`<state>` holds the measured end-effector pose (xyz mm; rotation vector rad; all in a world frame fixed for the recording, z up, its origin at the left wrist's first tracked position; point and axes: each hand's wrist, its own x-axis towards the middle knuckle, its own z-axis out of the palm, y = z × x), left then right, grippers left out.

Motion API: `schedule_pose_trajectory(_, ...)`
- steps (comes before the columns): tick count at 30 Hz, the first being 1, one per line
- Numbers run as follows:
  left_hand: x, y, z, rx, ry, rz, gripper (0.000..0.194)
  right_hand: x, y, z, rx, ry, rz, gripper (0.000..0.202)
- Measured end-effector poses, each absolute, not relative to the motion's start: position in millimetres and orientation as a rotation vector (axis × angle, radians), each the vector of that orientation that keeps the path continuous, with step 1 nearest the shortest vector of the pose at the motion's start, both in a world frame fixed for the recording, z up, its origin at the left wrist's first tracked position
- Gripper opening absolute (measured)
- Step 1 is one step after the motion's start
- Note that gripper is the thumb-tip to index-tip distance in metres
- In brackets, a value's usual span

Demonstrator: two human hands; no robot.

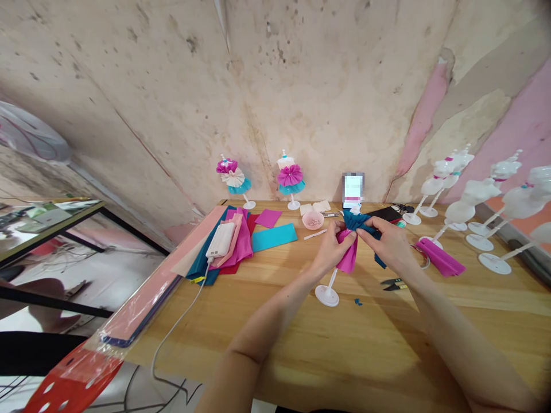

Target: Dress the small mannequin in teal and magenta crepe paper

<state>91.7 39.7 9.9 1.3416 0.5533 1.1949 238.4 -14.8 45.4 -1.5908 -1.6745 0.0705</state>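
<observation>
A small mannequin on a white stand (327,295) leans between my hands, dressed in a magenta skirt (348,258) and dark teal crepe paper (355,220) about its upper part. My left hand (337,245) is closed at the paper's left side, thumb and fingers pinching where teal meets magenta. From the right, my right hand (384,240) pinches the teal paper, and a teal strip hangs below it. Black-handled snips (394,284) lie below my right hand, and small teal scraps (358,302) lie near the stand's base.
Paper sheets and a white power bank (221,240) lie at left, its cable running off the table's front. Two dressed mannequins stand by the wall. A pink bowl (313,220) and a phone (353,190) are behind my hands. Several bare mannequins and a magenta roll (441,257) are at right.
</observation>
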Motion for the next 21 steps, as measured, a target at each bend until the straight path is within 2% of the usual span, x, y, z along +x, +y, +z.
schedule_pose_trajectory(11,92.8,44.8,-0.3,1.185,0.636,1.117,0.026,230.3,-17.4,49.9,-1.586,-1.671,0.126,0.02)
schedule_pose_trajectory(21,91.6,52.3,4.9,0.829,0.423,0.906,0.031,240.7,-13.8,46.3,-1.52,-1.553,0.28,0.023)
